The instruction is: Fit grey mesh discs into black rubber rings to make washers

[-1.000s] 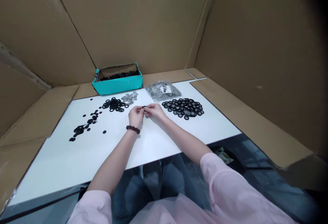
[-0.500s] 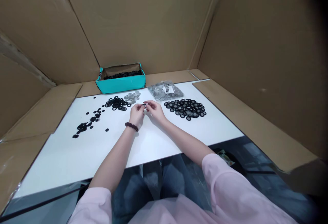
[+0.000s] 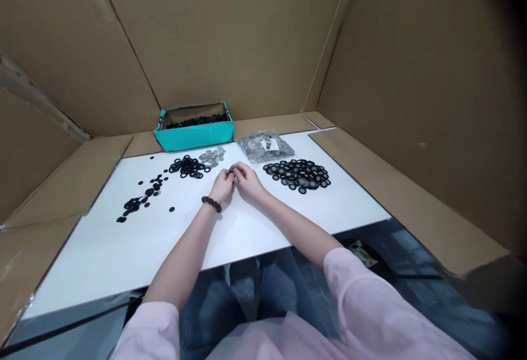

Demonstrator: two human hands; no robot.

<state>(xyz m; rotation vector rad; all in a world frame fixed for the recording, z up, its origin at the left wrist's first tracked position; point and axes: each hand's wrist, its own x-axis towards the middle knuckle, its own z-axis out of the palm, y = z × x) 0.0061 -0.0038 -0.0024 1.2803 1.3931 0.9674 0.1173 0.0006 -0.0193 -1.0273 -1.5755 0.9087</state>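
My left hand [image 3: 222, 186] and my right hand [image 3: 247, 179] meet over the middle of the white table [image 3: 255, 228], fingertips pinched together on a small black ring with a metal mesh disc [image 3: 233, 172]. A dark bead bracelet sits on my left wrist. Left of the hands lies a pile of black rubber rings [image 3: 188, 166] and a small heap of mesh discs [image 3: 211, 155]. To the right lies a pile of rings fitted with mesh [image 3: 298, 174].
A teal box [image 3: 195, 127] of black rings stands at the table's back edge. A clear bag of mesh discs [image 3: 263, 145] lies beside it. Loose black rings [image 3: 138, 201] are scattered at the left. Cardboard walls [image 3: 230, 36] enclose the table on three sides.
My hands have drawn closer together and shifted slightly right, fingers still working the small part. The camera view moved a little down and left between the earliest frame and now.
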